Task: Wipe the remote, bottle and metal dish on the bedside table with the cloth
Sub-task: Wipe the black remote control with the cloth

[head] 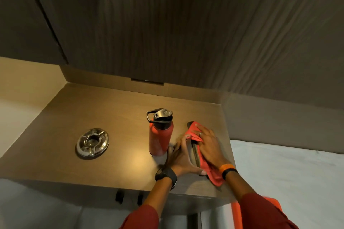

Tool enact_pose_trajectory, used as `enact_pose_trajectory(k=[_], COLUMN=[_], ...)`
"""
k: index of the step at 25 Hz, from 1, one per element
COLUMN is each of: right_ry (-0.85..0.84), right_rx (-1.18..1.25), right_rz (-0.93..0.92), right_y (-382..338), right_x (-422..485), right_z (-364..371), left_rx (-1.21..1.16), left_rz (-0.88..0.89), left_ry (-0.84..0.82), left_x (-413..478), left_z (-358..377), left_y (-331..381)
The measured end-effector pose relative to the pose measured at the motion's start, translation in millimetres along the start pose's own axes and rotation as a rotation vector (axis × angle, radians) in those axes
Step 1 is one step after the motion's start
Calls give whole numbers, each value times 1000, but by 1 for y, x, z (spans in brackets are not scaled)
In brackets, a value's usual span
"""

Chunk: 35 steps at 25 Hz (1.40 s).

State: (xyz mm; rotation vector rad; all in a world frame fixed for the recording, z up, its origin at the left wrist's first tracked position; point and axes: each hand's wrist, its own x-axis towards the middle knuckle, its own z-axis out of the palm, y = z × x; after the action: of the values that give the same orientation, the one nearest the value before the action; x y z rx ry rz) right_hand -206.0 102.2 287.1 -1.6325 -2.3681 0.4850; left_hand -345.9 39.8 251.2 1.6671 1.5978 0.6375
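A dark remote [195,151] lies on the wooden bedside table [115,117] near its right edge, mostly covered by a red cloth [214,174]. My right hand [209,142] presses the cloth flat onto the remote. My left hand [181,160] grips the remote's left side and near end. A red bottle [160,138] with a dark lid stands upright just left of my hands. The round metal dish [92,143] sits apart at the table's left.
A dark wood-grain wall panel rises behind the table. A white bed [288,169] adjoins the table's right side. Two dark handles [128,198] show under the table's front edge. An orange object [237,214] lies below my right sleeve.
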Motion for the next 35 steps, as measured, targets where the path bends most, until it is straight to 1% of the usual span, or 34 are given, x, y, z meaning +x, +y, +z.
enact_pose_trajectory(k=[3, 5, 7, 8, 10, 11, 13, 14, 15, 17, 18, 19, 20, 21, 22, 23, 25, 27, 28, 29, 31, 32, 33, 34, 35], right_ry=[23, -6, -48, -33, 57, 72, 78, 108, 132, 146, 146, 147, 154, 160, 160, 154, 138, 140, 149, 147, 90, 74, 73, 81, 99], right_rx=[160, 215, 270, 348, 479, 512, 422, 377, 385, 428, 441, 452, 484, 549, 646, 760, 1007, 1166, 1111, 916, 325, 102, -5, -30, 4], right_rz=[-22, -14, 101, 169, 227, 243, 237, 256, 277, 312, 322, 333, 340, 342, 337, 328, 347, 384, 366, 289, 103, 54, 25, -5, -44], right_y=[11, 19, 30, 33, 30, 22, 12, 10, 10, 12, 13, 14, 14, 12, 11, 12, 19, 24, 24, 23, 17, 13, 10, 9, 10], right_x=[-35, -43, -38, -32, -23, -20, -18, -20, -20, -18, -16, -16, -18, -21, -23, -24, -22, -23, -24, -25, -25, -25, -29, -37, -49], right_z=[-10, -27, -46, -54, -55, -49, -25, -15, -10, -8, -9, -9, -8, -8, -9, -11, -16, -18, -16, -12, 3, 9, 13, 15, 15], left_rx=[-19, -18, -17, -22, -27, -39, -164, -278, -394, -581, -593, -530, -440, -374, -373, -424, -608, -819, -872, -863, -773, -750, -741, -745, -759], left_rz=[21, 20, 19, 16, 9, 3, -28, -56, -109, -314, -418, -488, -519, -525, -519, -501, -477, -501, -497, -472, -415, -396, -381, -364, -348], left_ry=[-15, -26, -37, -45, -70, -91, -131, -128, -89, 52, 115, 149, 162, 155, 148, 147, 153, 146, 142, 158, 250, 293, 311, 307, 294], left_x=[-1, -2, -2, -2, 0, -1, 2, 4, 8, 24, 33, 42, 48, 51, 53, 52, 47, 39, 35, 31, 22, 19, 17, 15, 14], left_z=[-2, -2, -3, -4, -7, -9, -11, -10, -7, -4, -4, -4, -3, -2, 0, 3, 7, 7, 6, 2, -9, -15, -21, -26, -31], left_y=[1, 1, 3, 4, 5, 6, 11, 17, 25, 44, 52, 58, 62, 64, 65, 66, 67, 63, 57, 51, 41, 39, 40, 43, 48])
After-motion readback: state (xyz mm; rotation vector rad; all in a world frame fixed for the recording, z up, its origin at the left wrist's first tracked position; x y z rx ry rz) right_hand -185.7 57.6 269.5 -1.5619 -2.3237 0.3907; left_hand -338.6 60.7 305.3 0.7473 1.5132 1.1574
